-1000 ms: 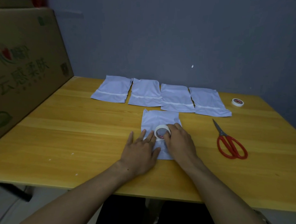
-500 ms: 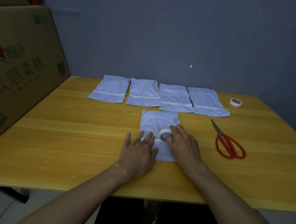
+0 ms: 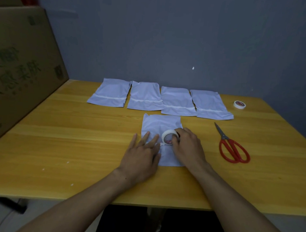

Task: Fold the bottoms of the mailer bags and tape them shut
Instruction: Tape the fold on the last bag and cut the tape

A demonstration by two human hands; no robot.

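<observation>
The white plastic mailer bag (image 3: 159,124) lay flat near the middle of the yellow wooden table (image 3: 61,147), its folded bottom towards the person. The small white roll of masking tape (image 3: 168,137) stood on edge over the fold. A short strip ran from it towards 9 o'clock, under the left fingertips.

The risk, as I judged it, was the strip going down crooked or wrinkled. If the left hand (image 3: 141,156) let up, the light bag could slide with the roll's pull and the fold could spring open. The tape could also tear raggedly by hand, since the red-handled steel scissors (image 3: 234,150) lay well apart at 3 o'clock.

The left hand lay palm down, fingers straight and spread, pressing the bag's left half. The right hand (image 3: 188,147) had its fingers curled round the roll, though just where the thumb sat was hard to make out. At 12 o'clock a row of four taped white bags (image 3: 177,99) lay side by side.
</observation>
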